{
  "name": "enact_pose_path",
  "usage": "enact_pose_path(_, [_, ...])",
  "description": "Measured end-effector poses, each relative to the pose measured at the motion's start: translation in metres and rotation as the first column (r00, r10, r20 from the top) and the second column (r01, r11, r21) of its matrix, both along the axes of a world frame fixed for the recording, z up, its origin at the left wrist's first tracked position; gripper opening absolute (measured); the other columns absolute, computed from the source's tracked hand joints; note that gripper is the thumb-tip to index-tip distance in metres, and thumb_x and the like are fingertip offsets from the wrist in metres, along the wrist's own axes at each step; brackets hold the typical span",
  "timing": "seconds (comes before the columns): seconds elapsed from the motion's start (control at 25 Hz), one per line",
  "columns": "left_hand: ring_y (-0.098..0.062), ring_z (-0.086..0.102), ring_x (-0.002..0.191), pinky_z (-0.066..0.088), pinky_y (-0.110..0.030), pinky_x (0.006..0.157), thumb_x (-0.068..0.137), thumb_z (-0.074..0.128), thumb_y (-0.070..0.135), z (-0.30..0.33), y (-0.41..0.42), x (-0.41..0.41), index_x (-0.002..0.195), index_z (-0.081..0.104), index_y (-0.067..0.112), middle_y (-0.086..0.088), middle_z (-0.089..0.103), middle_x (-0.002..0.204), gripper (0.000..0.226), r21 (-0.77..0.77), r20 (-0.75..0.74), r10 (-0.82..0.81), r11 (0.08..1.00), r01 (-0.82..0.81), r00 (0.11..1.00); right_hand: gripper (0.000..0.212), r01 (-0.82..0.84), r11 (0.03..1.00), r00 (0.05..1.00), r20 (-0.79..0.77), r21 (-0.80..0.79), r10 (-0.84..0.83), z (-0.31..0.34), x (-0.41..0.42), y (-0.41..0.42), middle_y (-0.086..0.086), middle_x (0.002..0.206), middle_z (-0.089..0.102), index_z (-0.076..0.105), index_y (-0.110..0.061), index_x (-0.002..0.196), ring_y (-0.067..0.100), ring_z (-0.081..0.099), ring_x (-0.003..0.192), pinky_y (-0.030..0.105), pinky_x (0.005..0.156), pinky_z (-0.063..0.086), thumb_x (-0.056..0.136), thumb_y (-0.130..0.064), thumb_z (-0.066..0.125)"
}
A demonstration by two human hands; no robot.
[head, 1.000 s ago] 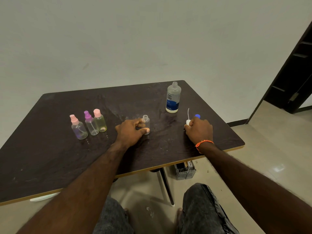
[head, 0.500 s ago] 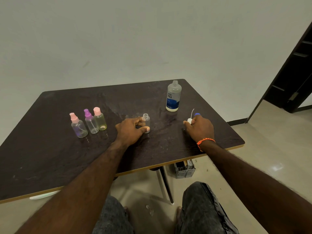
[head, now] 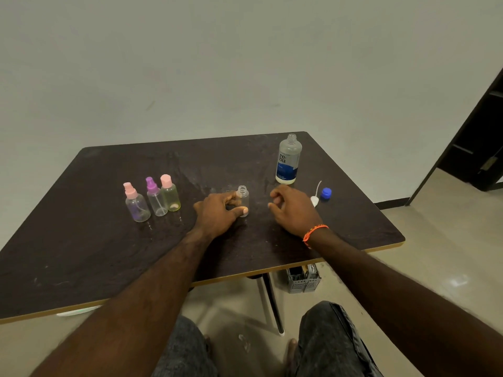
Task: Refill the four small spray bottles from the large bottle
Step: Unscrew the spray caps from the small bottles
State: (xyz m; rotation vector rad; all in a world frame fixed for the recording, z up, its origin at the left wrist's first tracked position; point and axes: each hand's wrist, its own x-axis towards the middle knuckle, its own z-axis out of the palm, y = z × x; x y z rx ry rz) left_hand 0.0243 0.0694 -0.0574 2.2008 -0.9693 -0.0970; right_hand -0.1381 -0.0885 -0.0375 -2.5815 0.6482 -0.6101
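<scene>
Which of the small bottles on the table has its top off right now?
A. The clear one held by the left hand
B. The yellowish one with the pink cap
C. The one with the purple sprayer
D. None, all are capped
A: the clear small bottle gripped by the left hand shows a bare open neck, and a white sprayer top lies on the table.

Four small spray bottles (head: 156, 198), one large bottle (head: 288, 160).

Pink caps (head: 130, 190) and (head: 165, 181), a purple sprayer (head: 151, 185), a blue cap (head: 326, 193) — all on a dark brown table (head: 81, 254).
</scene>
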Motion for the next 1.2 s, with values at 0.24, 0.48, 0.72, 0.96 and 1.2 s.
enact_pose_path(0.24, [-0.008,0.064,0.108,0.026,-0.038,0.090,0.092,0.072,0.046,-0.005,-0.010,0.018,0.133,0.065,0.045,0.017,0.076,0.098,0.042,-0.032,0.089,0.043,0.999,-0.041,0.995,0.039,-0.144,0.941,0.990,0.047,0.306,0.136,-0.003,0.068,0.017,0.002,0.118,0.071,0.059,-0.020,0.130,0.012,0.068,0.105,0.035,0.096,0.054,0.091,-0.024,0.064])
enact_pose_path(0.48, [-0.017,0.065,0.108,0.028,-0.042,0.092,0.096,0.065,0.041,0.003,-0.042,0.062,0.127,0.067,0.041,0.012,0.075,0.097,0.032,0.049,0.124,0.096,0.993,-0.103,0.988,0.032,-0.064,0.932,0.997,0.065,0.357,0.044,-0.007,0.130,-0.005,0.001,0.114,0.072,0.063,-0.020,0.123,0.012,0.067,0.105,0.030,0.093,0.055,0.091,-0.023,0.065])
enact_pose_path(0.72, [-0.024,0.064,0.111,0.033,-0.046,0.098,0.095,0.066,0.042,0.001,-0.055,0.087,0.109,0.072,0.032,0.007,0.076,0.101,0.018,0.108,0.125,0.165,0.978,-0.179,0.978,0.030,-0.072,0.917,0.996,0.081,0.392,0.043,-0.011,0.162,-0.017,0.003,0.113,0.073,0.065,-0.018,0.121,0.013,0.068,0.104,0.029,0.091,0.055,0.091,-0.021,0.067])
enact_pose_path(0.96, [-0.029,0.046,0.139,0.032,-0.053,0.109,0.087,0.072,0.058,0.026,-0.045,0.082,0.158,0.035,0.023,-0.001,0.064,0.138,0.088,0.218,0.105,0.140,0.963,-0.160,0.985,0.045,0.006,0.923,0.995,0.090,0.384,-0.044,0.001,0.142,-0.010,-0.002,0.113,0.069,0.057,-0.017,0.131,0.014,0.066,0.101,0.032,0.092,0.055,0.089,-0.026,0.070])
enact_pose_path(1.2, [-0.021,0.045,0.134,0.028,-0.045,0.104,0.092,0.064,0.057,0.090,0.029,0.081,0.145,0.056,0.031,0.004,0.067,0.131,0.060,0.117,0.395,0.040,0.989,-0.093,0.918,0.022,-0.049,0.997,0.990,0.134,0.058,0.041,0.021,0.105,0.027,-0.010,0.094,0.070,0.063,-0.024,0.111,0.014,0.067,0.086,0.034,0.076,0.054,0.091,-0.031,0.059])
